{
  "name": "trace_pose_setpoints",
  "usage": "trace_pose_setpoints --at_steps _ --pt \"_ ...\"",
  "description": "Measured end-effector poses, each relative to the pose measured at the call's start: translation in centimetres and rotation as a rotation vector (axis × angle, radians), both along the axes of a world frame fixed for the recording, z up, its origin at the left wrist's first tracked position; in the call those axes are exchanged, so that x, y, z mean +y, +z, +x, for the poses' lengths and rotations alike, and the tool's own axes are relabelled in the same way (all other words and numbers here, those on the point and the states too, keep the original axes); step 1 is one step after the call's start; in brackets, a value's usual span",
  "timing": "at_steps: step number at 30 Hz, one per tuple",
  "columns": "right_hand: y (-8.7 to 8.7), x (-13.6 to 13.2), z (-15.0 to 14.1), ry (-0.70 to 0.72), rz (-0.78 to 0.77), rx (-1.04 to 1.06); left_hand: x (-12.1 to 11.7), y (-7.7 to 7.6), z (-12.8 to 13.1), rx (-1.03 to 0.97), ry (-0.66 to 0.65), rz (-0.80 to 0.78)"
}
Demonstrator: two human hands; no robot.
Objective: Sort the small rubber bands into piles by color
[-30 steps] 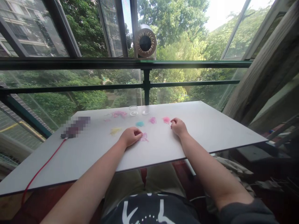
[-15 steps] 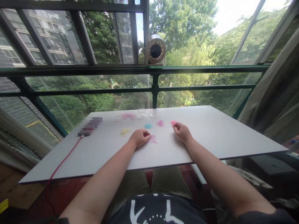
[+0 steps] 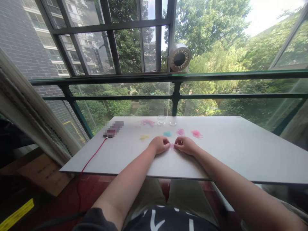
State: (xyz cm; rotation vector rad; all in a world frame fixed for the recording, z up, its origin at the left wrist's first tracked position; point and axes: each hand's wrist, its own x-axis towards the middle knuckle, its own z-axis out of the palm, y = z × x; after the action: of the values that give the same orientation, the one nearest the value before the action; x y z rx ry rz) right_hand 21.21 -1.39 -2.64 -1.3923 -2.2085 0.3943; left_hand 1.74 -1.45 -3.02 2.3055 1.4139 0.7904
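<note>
My left hand (image 3: 160,145) rests on the white table with thumb and fingers pinched together at the left edge of a small pale pink-purple heap (image 3: 172,146) of thin, loose bits that look like little rubber bands. From the other side my right hand (image 3: 186,145) has its fingertips closed at the same heap. Whatever sits between the fingers of either hand is too small to make out. Just beyond the hands lie a teal heap (image 3: 167,134), a purple heap (image 3: 180,132) and a pinkish-red heap (image 3: 197,133). A yellow heap (image 3: 144,137) is to the left.
Toward the table's (image 3: 243,150) back edge are a larger pink heap (image 3: 147,122), a clear round container (image 3: 161,121) and a clear shallow lid or dish (image 3: 172,123). A blurred-out device (image 3: 114,129) with a red cable (image 3: 93,155) lies at left. A round fan-like device (image 3: 180,57) stands on the railing.
My right hand has left the pinkish-red heap and come left and nearer to the pale pink-purple heap beside my left hand. My left hand stays at that heap. The view has swung left.
</note>
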Motion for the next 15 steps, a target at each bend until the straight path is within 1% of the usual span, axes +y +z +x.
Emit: trace_pose_setpoints --at_steps 8,15 --pt "-0.78 -0.31 0.1 -0.029 0.039 0.038 -0.12 0.26 -0.11 0.008 -0.009 -0.01" --pt "-1.03 -0.34 0.13 -0.041 0.075 0.064 -0.07 0.15 -0.1 0.027 -0.005 -0.006"
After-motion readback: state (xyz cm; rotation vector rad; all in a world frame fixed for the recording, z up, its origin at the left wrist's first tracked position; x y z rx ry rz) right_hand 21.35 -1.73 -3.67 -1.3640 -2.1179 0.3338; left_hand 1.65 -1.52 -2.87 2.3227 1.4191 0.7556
